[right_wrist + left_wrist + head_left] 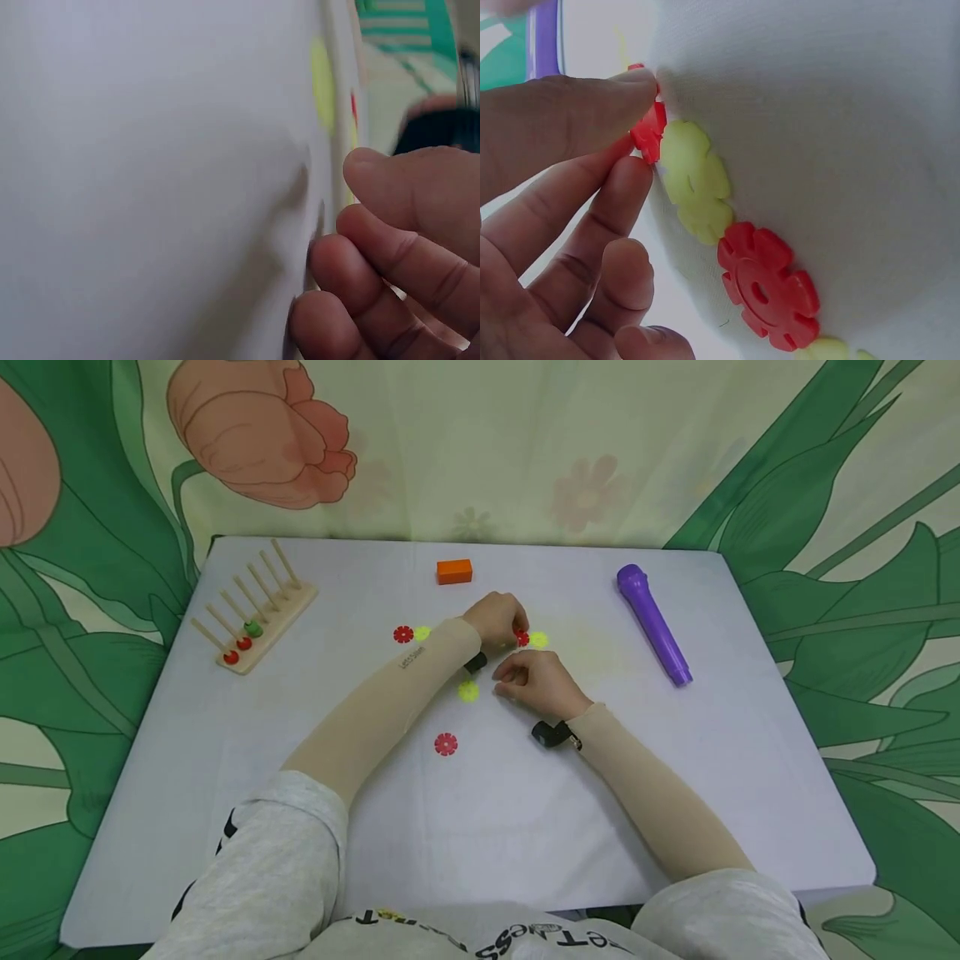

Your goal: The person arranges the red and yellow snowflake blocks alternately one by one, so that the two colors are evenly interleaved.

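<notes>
My left hand [497, 617] pinches a red flower-shaped disc [651, 127] between thumb and finger, low over the table. In the left wrist view, a yellow flower disc [694, 176] and another red disc [769, 285] follow it in a line on the white cloth. Just past the fingertips lies a further yellow disc [538, 640]. My right hand [543, 683] hovers close by with loosely bent fingers and nothing in them. Nearest to it are a yellow disc [468, 692] and, closer to the body, a red disc [446, 743].
Left of the forearm lie a red disc [403, 634] and a yellow disc [422, 633]. A wooden peg rack [266, 627] with red and green beads stands at the left. An orange block [454, 572] sits at the back, a purple microphone-shaped object [654, 625] at the right.
</notes>
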Tool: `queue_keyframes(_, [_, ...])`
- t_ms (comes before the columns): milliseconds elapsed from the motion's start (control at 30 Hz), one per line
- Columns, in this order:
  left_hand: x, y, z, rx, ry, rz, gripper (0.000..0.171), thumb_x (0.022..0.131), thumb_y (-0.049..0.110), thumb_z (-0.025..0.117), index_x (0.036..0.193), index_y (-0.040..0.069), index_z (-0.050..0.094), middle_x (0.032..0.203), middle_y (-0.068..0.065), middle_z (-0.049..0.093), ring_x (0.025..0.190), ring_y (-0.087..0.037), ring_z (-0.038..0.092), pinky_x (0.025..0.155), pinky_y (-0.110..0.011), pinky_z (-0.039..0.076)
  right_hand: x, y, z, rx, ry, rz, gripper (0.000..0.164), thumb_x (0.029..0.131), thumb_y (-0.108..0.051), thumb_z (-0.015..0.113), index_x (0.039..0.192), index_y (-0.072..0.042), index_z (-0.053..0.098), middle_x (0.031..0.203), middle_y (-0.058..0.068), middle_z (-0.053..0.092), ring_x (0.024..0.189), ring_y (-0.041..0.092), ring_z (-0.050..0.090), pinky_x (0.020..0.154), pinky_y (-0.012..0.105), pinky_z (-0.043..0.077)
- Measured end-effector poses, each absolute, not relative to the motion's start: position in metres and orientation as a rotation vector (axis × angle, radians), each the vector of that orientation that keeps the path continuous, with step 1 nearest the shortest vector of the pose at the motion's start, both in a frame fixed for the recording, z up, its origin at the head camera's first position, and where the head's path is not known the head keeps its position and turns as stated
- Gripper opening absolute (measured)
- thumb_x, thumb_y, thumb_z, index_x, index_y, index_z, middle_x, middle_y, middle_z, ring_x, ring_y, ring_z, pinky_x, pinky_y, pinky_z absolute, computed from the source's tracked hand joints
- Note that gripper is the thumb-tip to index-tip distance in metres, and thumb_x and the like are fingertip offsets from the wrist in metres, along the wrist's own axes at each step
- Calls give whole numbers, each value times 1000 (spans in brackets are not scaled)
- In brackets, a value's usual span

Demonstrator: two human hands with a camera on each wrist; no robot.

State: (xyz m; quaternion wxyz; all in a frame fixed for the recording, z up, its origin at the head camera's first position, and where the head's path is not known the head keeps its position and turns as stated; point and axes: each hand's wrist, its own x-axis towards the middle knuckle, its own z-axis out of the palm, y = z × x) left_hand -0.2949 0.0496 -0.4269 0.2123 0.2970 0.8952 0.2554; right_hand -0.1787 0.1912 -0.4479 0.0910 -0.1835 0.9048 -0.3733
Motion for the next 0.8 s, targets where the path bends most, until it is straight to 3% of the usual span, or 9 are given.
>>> queue_keyframes(467, [-297, 56, -427, 800, 2441, 708, 41, 90, 11, 78, 130, 5, 72, 128, -10, 72, 115, -22, 63, 108, -34, 51, -130, 135, -451, -1085, 2515, -874, 33, 85, -21, 87, 116, -15, 79, 110, -1, 71, 102, 12, 63, 91, 26, 53])
queue_keyframes(800, [-291, 57, -423, 810, 2450, 701, 44, 92, 17, 79, 132, 4, 70, 130, -10, 71, 115, -22, 61, 110, -35, 50, -124, 129, -449, -1216, 2508, -812, 22, 88, -15, 83, 109, -15, 81, 107, 1, 68, 101, 13, 65, 90, 21, 54])
